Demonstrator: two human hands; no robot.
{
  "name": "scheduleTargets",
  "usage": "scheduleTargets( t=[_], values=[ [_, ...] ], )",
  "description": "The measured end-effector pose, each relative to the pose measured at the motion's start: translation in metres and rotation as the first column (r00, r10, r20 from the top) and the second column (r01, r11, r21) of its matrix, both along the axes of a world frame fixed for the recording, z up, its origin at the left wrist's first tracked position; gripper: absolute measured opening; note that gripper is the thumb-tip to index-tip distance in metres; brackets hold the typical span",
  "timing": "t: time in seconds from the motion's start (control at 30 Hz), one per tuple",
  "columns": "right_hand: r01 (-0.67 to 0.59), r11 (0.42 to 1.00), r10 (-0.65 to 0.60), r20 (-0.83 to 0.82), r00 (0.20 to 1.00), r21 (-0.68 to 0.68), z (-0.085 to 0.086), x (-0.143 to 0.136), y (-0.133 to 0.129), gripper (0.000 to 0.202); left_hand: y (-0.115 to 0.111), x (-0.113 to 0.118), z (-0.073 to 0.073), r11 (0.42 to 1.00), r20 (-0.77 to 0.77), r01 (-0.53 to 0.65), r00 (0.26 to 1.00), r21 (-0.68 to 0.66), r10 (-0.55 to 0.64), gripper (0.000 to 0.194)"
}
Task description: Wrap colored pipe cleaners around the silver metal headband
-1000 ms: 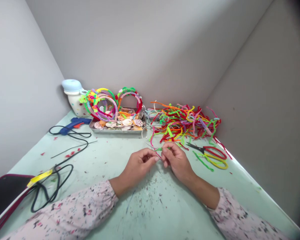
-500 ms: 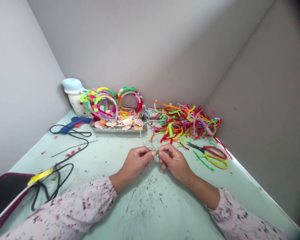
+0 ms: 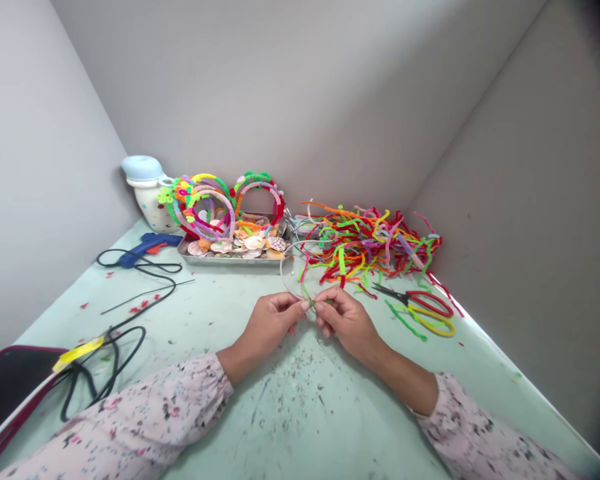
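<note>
Both hands meet at mid-table with fingertips almost touching. My left hand (image 3: 275, 321) is closed, thumb and forefinger pinching the end of a thin pale hairband hoop (image 3: 281, 265) that curves up and away from me. Between the fingertips a green pipe cleaner (image 3: 306, 292) is wrapped at the hoop's end, one piece sticking up. My right hand (image 3: 347, 321) pinches this green pipe cleaner between thumb and forefinger. The fingers hide part of the wrap.
Behind the hands stands a metal tray (image 3: 230, 261) of seashells with wrapped colourful hairbands (image 3: 210, 207). Rightward are a pipe cleaner heap (image 3: 375, 243) and scissors (image 3: 425, 310). Leftward are a blue glue gun (image 3: 147, 248), black cable (image 3: 130, 327), cup (image 3: 150, 193) and dark tablet-like object (image 3: 15, 380).
Both hands keep their pinch in nearly the same place. The right fingertips have shifted very slightly around the green pipe cleaner, and the whole view has drifted a little.
</note>
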State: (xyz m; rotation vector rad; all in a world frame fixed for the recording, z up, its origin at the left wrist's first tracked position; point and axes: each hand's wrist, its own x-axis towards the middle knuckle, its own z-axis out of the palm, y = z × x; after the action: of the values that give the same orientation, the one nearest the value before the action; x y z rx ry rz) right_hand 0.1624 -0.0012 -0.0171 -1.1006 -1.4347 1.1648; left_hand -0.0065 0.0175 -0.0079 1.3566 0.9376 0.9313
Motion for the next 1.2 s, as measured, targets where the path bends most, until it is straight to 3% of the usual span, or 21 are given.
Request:
scheduleTargets(
  t=[1.2],
  values=[
    [-0.081,0.988,0.075,-0.042,0.996,-0.135,-0.0014,-0.0020,-0.0005,0.018,-0.0005,0.0003,0.0047,0.998,0.112,-0.043,0.993,-0.044,0.048,0.023]
  ],
)
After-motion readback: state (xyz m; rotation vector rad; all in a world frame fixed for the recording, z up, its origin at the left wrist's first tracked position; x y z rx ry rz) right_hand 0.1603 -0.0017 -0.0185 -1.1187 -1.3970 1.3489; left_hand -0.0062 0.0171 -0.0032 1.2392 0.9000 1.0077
